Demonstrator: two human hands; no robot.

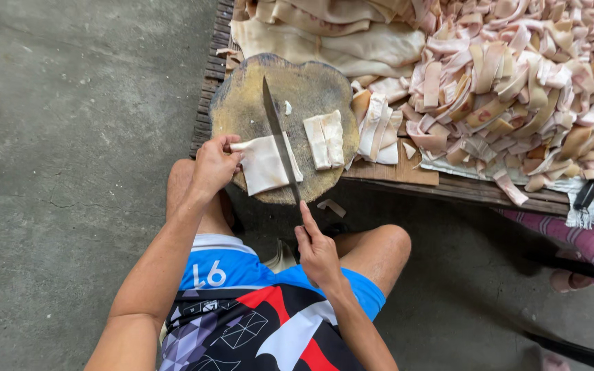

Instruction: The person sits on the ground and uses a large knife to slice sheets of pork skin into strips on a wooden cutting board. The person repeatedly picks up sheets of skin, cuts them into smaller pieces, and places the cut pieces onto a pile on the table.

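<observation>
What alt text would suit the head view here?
A seated person's right hand draws a long knife through a pale folded slab pinned by the left hand on a round wooden chopping block. A heap of cut pale strips lies beside it.

Lighting: soft, even daylight; only faint shadows are cast beneath the table (448, 184). No glare is seen. Focus: sharp throughout; edges slightly stretched.
</observation>
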